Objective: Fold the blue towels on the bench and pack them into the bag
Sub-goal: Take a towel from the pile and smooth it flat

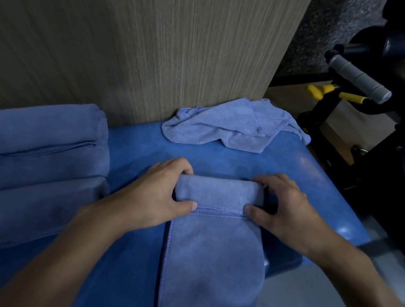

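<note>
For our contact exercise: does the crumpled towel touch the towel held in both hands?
Apart. Head view shows bare bench between the crumpled towel and the held towel.

no writing to read

no letters, numbers, brand marks or signs can be read anywhere in the view. the folded towel shows only a stitched hem. the crumpled towel and the towel stack are plain, as are the bench and the wall panel. the dark gym machine is too dim to show any label.
</note>
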Tool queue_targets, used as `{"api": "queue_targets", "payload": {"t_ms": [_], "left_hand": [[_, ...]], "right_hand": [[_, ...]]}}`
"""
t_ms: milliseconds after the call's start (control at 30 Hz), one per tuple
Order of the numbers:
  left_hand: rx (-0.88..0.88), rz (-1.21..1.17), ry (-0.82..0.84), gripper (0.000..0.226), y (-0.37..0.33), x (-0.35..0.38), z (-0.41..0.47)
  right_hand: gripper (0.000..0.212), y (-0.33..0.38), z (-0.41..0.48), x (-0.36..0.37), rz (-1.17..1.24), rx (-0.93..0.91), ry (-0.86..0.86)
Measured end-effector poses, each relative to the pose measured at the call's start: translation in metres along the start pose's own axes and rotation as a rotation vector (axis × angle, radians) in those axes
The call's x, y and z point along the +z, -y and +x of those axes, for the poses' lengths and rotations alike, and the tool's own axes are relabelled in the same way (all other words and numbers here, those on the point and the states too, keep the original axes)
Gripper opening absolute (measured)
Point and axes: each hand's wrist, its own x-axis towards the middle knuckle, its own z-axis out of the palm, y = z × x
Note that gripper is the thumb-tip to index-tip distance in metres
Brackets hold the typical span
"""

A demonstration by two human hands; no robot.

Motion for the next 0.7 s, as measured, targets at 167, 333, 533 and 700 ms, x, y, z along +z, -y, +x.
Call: {"api": "queue_targets", "payload": {"t_ms": [167,333,533,700], "left_hand": [[-0.016,-0.048,-0.025,0.038,-0.007,-0.002,-0.001],[0.067,0.034,-0.191,0.049,-0.011,-0.001,0.0],[0.165,0.016,-0.043,0.035,-0.009,-0.004,-0.005],[0.129,-0.111,0.005,0.032,-0.014,-0.001,-0.004]], "right_hand": [[0.053,0.003,-0.002,-0.002,0.168,0.044,0.003],[0.044,0.012,0.002,0.004,-0.027,-0.065,-0.238],[0.039,0.01,-0.011,-0.001,-0.082,-0.172,-0.119],[0.031,0.007,-0.022,-0.001,0.116,-0.194,-0.091]]}}
